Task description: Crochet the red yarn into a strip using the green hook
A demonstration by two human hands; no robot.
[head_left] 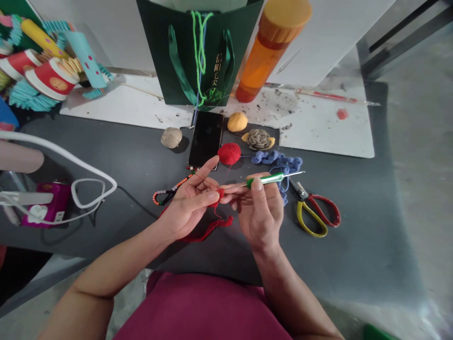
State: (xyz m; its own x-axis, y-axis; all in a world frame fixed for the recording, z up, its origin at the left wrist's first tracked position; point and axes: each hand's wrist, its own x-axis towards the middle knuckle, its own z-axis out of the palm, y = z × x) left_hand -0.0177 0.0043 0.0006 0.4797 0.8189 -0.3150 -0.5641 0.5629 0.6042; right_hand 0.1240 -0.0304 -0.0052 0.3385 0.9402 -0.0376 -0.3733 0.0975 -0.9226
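My left hand (193,203) pinches a small piece of red crochet work (218,196) between thumb and fingers, its index finger raised with red yarn running over it. In my right hand (262,208) is a crochet hook (267,180) with a green handle, its shaft meeting the red piece; a second metal tip points right. A strip of red crochet (208,231) hangs or lies below my left hand. Beyond the fingers sits a red yarn ball (229,154), and blue crochet work (286,163) lies just past my right hand.
Scissors (311,212) lie right of my right hand. Farther back are a phone (206,139), a yellow yarn ball (237,122), a beige ball (171,137), a crochet flower (259,140), a green bag (198,56) and an orange bottle (269,52). A white cable (88,165) loops at left.
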